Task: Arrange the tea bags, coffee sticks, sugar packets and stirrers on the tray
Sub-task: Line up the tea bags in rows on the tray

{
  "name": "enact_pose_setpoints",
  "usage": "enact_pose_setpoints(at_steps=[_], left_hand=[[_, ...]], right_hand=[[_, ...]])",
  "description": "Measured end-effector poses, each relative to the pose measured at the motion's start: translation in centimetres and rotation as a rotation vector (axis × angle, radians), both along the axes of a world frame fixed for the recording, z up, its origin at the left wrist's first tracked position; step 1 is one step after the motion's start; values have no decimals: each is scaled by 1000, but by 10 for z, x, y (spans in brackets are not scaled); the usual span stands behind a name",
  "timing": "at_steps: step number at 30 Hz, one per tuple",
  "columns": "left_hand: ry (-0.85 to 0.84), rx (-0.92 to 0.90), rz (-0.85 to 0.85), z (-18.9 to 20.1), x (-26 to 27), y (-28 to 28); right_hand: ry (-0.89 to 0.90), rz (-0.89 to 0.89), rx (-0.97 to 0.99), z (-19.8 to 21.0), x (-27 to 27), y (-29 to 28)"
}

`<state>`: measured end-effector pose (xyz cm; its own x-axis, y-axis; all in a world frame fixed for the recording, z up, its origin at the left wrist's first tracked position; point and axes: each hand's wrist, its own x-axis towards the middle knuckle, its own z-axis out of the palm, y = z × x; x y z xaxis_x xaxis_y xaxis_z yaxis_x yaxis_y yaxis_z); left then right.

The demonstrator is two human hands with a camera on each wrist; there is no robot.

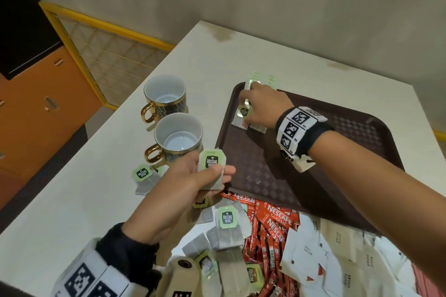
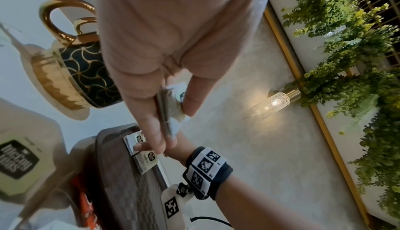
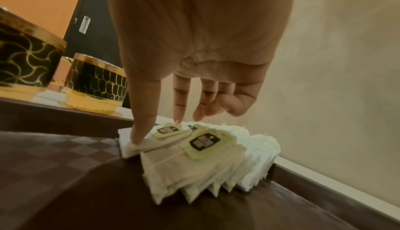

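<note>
My left hand (image 1: 193,176) pinches 1 tea bag (image 1: 212,168) at the tray's (image 1: 325,190) 9 o'clock edge; my right hand (image 1: 263,108), fingers extended, presses the stacked tea bags (image 3: 194,150) at its 11 o'clock corner.

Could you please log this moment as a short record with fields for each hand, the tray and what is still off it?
Left hand: pinches one green-tagged paper tea bag
Right hand: fingertips press fanned rows of tea bags
Dark brown plastic tray: holds only tea bags, far corner
Still off tray: loose tea bags, red coffee sticks, white sugar packets
</note>
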<state>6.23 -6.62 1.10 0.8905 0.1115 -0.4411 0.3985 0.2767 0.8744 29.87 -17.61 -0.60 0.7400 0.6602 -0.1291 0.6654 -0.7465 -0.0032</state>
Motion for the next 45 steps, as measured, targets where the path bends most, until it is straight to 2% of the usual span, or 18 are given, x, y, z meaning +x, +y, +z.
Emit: enact_pose_setpoints(at_steps=[5,8,11,13,15,18,22,25,30,36,39,45], left_hand=[[-38,42,39,-2,-4,5],[-51,77,47,-2,-2,7],[-76,101,74,0,4,6],[-101,113,85,4,8,5],[-122,147,79,6,12,2],[-131,172,86,7,12,-2],[-135,217,132,5,0,1],[-141,270,140,5,-17,10],[-176,212,202,12,-53,30],[-153,280,233,7,-77,45],[-130,290,249,0,-81,47],[-108,290,252,-4,-80,48]], right_hand=[[35,-23,-16,7,-3,-6],[143,-28,269,34,-20,-9],[467,66,497,71,-60,-12],[695,135,488,86,-87,-15],[797,168,504,89,-101,-18],[770,91,566,86,-94,-24],[718,-80,551,74,-60,-35],[660,-223,543,53,-34,-33],[541,-430,513,11,-8,-17],[365,-429,412,1,-9,-1],[270,-398,268,0,-11,4],[233,-388,168,-8,-11,12]])
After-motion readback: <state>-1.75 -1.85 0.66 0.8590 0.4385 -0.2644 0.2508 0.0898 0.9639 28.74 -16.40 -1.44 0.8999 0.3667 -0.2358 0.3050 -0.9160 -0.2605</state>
